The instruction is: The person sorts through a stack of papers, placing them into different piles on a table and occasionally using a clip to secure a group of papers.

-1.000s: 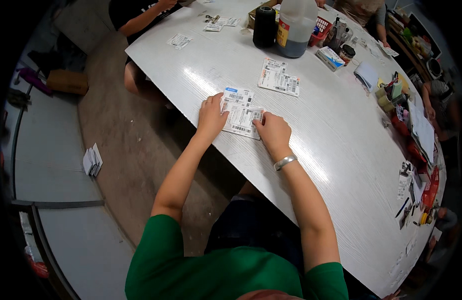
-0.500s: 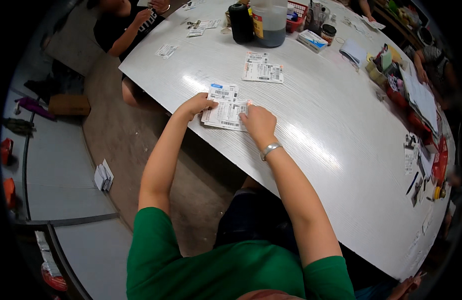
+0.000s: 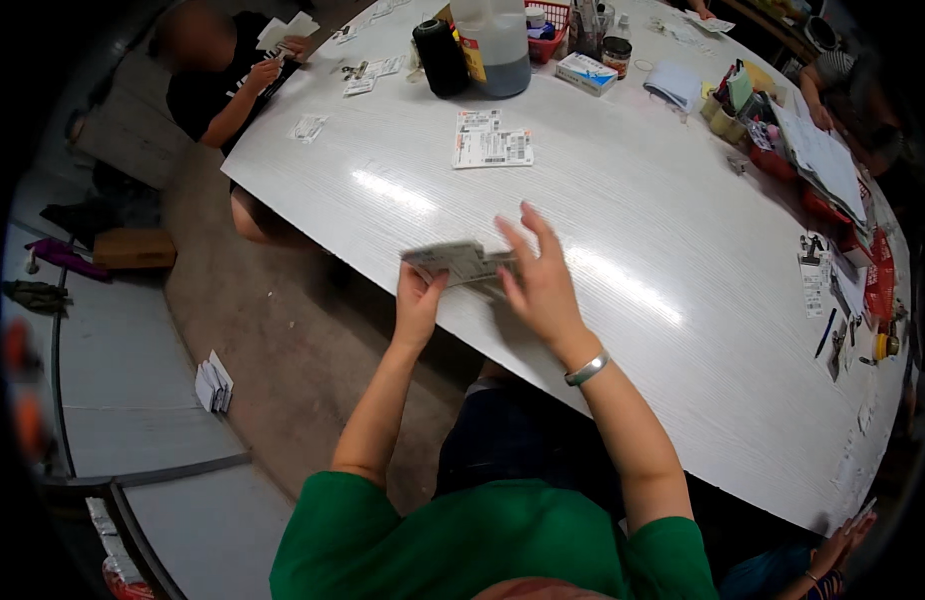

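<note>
A stack of printed paper cards (image 3: 461,262) is lifted off the white table (image 3: 623,300) near its front edge. My left hand (image 3: 418,300) grips the stack from below at its left end. My right hand (image 3: 543,280), with a metal bracelet on the wrist, has its fingers spread and touches the stack's right side. A second set of printed cards (image 3: 491,140) lies flat further back on the table.
A black thread cone (image 3: 440,57) and a large plastic jug (image 3: 496,45) stand at the back. Boxes, cups and papers crowd the right rim (image 3: 813,150). Another person (image 3: 233,80) at the far left holds papers. A small paper bundle (image 3: 214,382) lies on the floor.
The card stack lay flat on the table under both hands; now it is raised off the surface, held edge-on by my left hand, and my right hand's fingers have opened.
</note>
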